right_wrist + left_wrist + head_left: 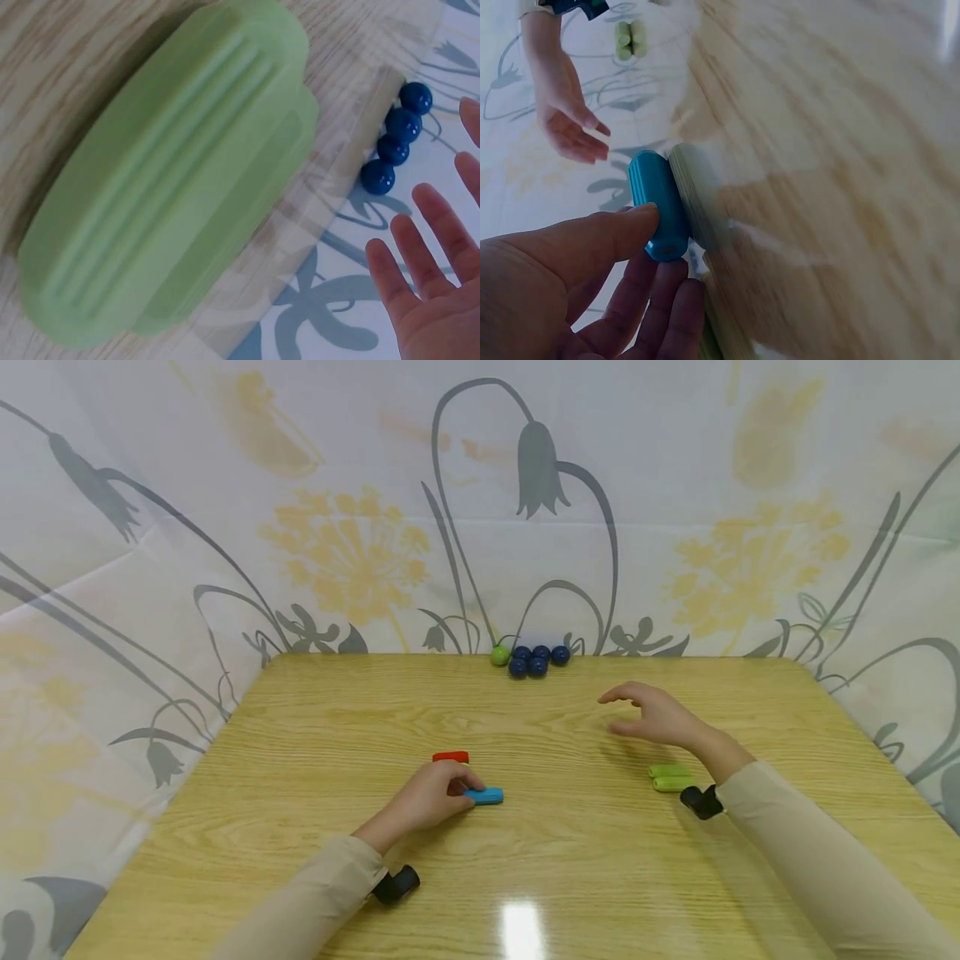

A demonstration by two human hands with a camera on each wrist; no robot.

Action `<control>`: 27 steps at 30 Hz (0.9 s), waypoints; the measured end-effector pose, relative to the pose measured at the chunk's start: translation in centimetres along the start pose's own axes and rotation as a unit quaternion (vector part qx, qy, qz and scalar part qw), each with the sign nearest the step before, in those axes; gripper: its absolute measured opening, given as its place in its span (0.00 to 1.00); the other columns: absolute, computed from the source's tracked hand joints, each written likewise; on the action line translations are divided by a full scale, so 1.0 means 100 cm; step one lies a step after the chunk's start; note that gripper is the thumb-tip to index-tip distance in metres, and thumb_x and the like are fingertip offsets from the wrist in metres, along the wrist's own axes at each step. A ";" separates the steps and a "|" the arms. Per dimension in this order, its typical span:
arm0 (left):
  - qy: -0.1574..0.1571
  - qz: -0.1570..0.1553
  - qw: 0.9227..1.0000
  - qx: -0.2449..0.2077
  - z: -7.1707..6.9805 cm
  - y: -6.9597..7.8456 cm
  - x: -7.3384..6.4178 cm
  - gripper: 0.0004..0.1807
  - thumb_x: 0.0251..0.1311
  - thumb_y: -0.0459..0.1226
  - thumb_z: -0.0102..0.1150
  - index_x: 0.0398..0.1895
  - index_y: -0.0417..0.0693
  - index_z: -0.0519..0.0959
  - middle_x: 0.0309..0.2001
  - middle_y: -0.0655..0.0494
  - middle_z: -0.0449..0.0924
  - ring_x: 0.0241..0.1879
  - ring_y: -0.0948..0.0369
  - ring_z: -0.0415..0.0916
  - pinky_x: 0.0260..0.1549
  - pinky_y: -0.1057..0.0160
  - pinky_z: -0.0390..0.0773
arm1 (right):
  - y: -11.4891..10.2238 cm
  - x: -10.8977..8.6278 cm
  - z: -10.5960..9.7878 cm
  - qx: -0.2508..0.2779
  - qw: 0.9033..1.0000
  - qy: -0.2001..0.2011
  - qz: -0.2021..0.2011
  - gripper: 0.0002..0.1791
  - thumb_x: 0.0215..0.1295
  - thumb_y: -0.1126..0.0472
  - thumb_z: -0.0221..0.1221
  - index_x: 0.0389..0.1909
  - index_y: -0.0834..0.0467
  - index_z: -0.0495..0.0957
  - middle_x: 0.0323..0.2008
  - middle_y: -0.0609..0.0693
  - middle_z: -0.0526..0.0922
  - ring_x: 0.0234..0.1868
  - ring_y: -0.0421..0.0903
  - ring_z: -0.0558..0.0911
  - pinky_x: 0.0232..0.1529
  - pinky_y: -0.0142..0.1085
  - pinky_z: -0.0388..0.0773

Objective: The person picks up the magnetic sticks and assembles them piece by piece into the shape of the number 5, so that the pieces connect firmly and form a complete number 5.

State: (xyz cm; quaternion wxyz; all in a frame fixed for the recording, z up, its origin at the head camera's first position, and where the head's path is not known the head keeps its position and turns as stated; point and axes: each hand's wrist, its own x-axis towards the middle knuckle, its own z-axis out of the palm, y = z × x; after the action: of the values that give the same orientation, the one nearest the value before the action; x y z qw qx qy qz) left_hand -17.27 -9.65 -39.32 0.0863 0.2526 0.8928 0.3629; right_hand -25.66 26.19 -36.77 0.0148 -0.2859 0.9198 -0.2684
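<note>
My left hand [432, 795] pinches a blue ridged cylinder [487, 795] between thumb and fingers at the middle-left of the table. In the left wrist view the thumb lies along one end of this blue cylinder [658, 202], and fingers are under it. A red piece [451, 757] lies just beyond the left hand, with a sliver of yellow-green beside it, mostly hidden. My right hand [656, 717] hovers over the right side with fingers apart and nothing in them. Two light green ridged pieces [671, 778] lie side by side near the right wrist.
Several dark blue balls [537, 666] sit together at the table's far edge, beside one green ball [499, 655]. A floral cloth [480, 560] hangs behind the wooden table [555, 843]. Black wrist cameras [397, 885] are strapped to both arms.
</note>
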 end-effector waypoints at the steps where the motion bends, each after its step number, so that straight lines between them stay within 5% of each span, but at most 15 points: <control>1: 0.000 0.005 1.000 0.000 0.001 0.001 0.001 0.08 0.54 0.28 0.63 0.37 0.43 0.82 0.36 0.56 0.80 0.35 0.61 0.75 0.37 0.61 0.76 | 0.000 0.001 0.000 -0.002 1.000 -0.001 -0.001 0.22 0.60 0.62 0.62 0.54 0.66 0.74 0.53 0.61 0.74 0.55 0.60 0.70 0.54 0.56 0.67; 7: -0.004 0.020 1.000 0.001 0.005 0.006 0.007 0.07 0.56 0.28 0.61 0.38 0.43 0.82 0.36 0.58 0.79 0.35 0.63 0.75 0.36 0.63 0.76 | -0.001 0.009 0.000 -0.004 1.000 0.002 -0.012 0.22 0.59 0.64 0.63 0.53 0.66 0.74 0.53 0.62 0.74 0.55 0.61 0.70 0.53 0.56 0.67; 17: -0.036 -0.025 0.999 -0.020 0.011 0.011 0.022 0.10 0.54 0.32 0.65 0.40 0.47 0.81 0.37 0.58 0.79 0.38 0.60 0.75 0.38 0.62 0.76 | -0.001 0.022 -0.001 0.001 1.000 0.002 -0.015 0.23 0.59 0.65 0.63 0.54 0.67 0.73 0.53 0.62 0.74 0.55 0.61 0.70 0.53 0.57 0.66; 27: -0.052 -0.010 0.999 -0.003 0.020 0.023 0.028 0.10 0.57 0.29 0.60 0.42 0.46 0.81 0.37 0.58 0.79 0.36 0.62 0.74 0.36 0.66 0.75 | -0.001 0.039 0.000 0.019 1.000 0.004 -0.008 0.23 0.59 0.66 0.62 0.55 0.67 0.72 0.54 0.63 0.73 0.56 0.62 0.69 0.54 0.57 0.65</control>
State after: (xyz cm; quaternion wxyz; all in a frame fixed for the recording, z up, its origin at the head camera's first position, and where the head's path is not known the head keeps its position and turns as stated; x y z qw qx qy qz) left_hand -18.11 -5.57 -39.12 0.1372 0.2616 0.8884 0.3514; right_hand -28.83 24.06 -36.25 0.0144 -0.2920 0.9123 -0.2869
